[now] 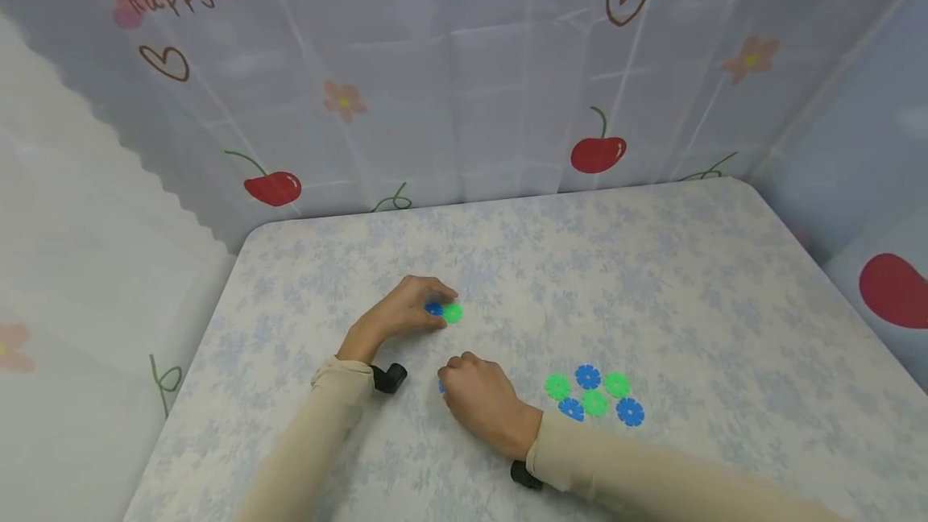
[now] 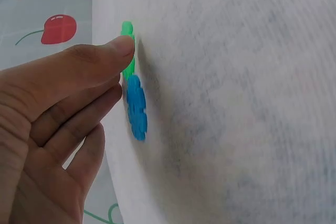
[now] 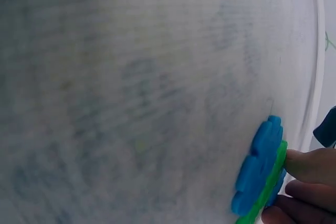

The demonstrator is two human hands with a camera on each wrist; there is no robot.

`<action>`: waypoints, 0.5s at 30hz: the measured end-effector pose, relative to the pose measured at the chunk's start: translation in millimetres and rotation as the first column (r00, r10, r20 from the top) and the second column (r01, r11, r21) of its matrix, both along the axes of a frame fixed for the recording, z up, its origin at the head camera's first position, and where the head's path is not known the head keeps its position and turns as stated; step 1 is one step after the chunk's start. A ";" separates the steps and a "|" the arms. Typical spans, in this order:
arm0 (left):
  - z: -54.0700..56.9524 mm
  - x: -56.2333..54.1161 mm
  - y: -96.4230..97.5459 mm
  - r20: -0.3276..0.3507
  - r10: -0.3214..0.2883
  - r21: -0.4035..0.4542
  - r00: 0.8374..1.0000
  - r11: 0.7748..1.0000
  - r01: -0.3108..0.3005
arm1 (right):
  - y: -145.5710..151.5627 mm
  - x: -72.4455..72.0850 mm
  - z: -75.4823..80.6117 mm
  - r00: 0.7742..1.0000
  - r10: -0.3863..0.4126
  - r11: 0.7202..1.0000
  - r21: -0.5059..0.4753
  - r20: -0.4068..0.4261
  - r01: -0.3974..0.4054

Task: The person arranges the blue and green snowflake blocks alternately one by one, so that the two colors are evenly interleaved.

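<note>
- Table cover [image 1: 689, 280]: looks like cloth, matt right out to the far corners; close up, in the left wrist view, finely ribbed.
- Green disc [image 2: 130, 66] and blue disc [image 2: 137, 111], nearer the left edge than the right: plastic-looking, smooth, with a slight sheen.
- Overlapping discs [image 3: 256, 166], blue and green: plastic-looking, smooth, softly glossy.
- Loose discs [image 1: 588, 377], rather nearer the right edge: plastic-looking too; gloss too small to tell.
- Backdrop sheet [image 1: 471, 103] beyond the far edge: thin, smooth, creased, faintly shiny; cloth or plastic, cannot tell.
- Sleeves [image 1: 304, 433]: soft matt cloth, wrinkled at the cuff.
- Black wrist pieces [image 1: 391, 378]: smooth, plastic-looking.
</note>
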State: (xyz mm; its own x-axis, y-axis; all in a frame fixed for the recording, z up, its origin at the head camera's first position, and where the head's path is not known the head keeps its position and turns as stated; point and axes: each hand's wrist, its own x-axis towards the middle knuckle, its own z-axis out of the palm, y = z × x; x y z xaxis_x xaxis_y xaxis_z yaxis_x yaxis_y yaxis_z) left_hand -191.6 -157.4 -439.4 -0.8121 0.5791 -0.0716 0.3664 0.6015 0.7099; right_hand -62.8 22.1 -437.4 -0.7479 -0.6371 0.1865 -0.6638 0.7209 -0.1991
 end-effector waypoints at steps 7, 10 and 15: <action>-1.0 0.8 4.8 0.000 -0.009 -0.007 1.000 1.000 0.009 | -4.5 -1.8 -2.9 0.993 0.070 0.997 0.021 -0.094 -0.069; -0.7 -0.2 5.4 -0.006 -0.011 -0.006 1.000 1.000 0.011 | -5.3 -2.8 -2.6 0.993 0.083 0.996 0.034 -0.082 -0.081; -0.6 -0.7 5.0 -0.016 -0.019 -0.013 1.000 1.000 0.019 | -6.3 -3.8 -1.1 0.994 0.093 0.995 0.048 -0.052 -0.091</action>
State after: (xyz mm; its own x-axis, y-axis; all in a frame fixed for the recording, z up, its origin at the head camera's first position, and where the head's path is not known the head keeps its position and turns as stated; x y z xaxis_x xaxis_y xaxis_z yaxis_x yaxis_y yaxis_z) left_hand -192.4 -152.4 -440.0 -0.8023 0.5933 -0.0661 0.3888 0.6033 0.6963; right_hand -66.6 15.8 -438.5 -0.6754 -0.7114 0.1943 -0.7366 0.6638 -0.1300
